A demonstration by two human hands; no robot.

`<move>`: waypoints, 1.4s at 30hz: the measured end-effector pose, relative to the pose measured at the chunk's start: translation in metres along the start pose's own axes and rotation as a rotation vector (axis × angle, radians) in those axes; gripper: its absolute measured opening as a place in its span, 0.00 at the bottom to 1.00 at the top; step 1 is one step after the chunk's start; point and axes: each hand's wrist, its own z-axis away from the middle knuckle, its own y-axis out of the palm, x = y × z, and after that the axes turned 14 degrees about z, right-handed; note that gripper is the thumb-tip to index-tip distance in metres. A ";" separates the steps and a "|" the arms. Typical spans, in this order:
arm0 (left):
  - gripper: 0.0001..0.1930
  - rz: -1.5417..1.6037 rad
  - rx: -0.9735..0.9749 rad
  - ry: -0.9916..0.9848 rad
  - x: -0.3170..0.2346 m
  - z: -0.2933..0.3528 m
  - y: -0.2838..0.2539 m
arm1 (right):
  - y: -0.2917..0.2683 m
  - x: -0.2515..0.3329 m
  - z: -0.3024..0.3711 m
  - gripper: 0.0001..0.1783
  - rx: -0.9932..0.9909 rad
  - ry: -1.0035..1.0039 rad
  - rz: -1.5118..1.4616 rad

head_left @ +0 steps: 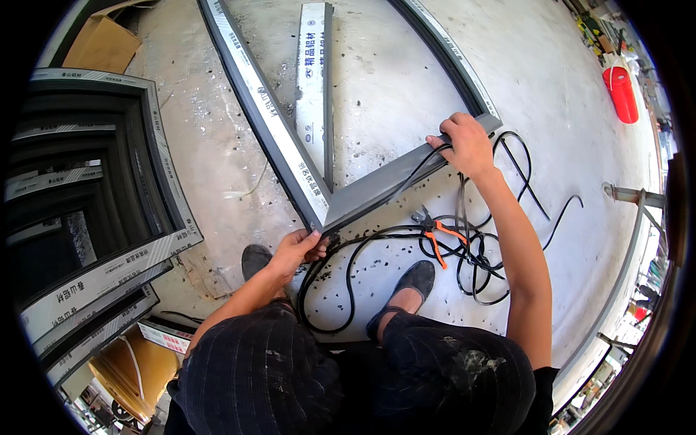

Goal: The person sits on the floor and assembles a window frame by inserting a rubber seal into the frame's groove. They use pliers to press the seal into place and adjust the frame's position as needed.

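Observation:
A grey metal frame (395, 174) with printed film on its side bars lies before me, its near corner close to my knees. At that left corner, my left hand (296, 250) is closed, thumb and fingers gripping the frame's edge. My right hand (465, 143) rests over the near bar by the right corner, its fingers closed on a thin black rubber strip (420, 168). The strip slants down across the bar. More of it lies looped on the floor as a black coil (351, 279). Orange-handled pliers (437, 238) lie on the coil.
A stack of dark frames (156, 145) stands at left, near a cardboard box (105, 45). A film-covered bar (313, 87) lies inside the frame. My shoes (413, 286) are close to the coil. A red container (620, 94) stands far right; black crumbs dot the pale floor.

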 end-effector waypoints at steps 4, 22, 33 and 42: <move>0.18 -0.029 0.018 0.039 0.004 -0.001 -0.005 | 0.009 -0.004 0.002 0.22 0.040 -0.032 -0.059; 0.14 -0.440 -0.115 0.231 0.045 0.079 -0.060 | -0.059 0.069 0.102 0.24 0.056 0.065 -0.024; 0.16 -0.265 0.099 0.300 0.003 0.092 -0.037 | -0.091 0.072 0.165 0.24 -0.014 0.335 -0.097; 0.16 0.028 -0.108 0.502 -0.145 -0.014 -0.106 | -0.068 0.117 0.049 0.22 0.065 0.233 -0.208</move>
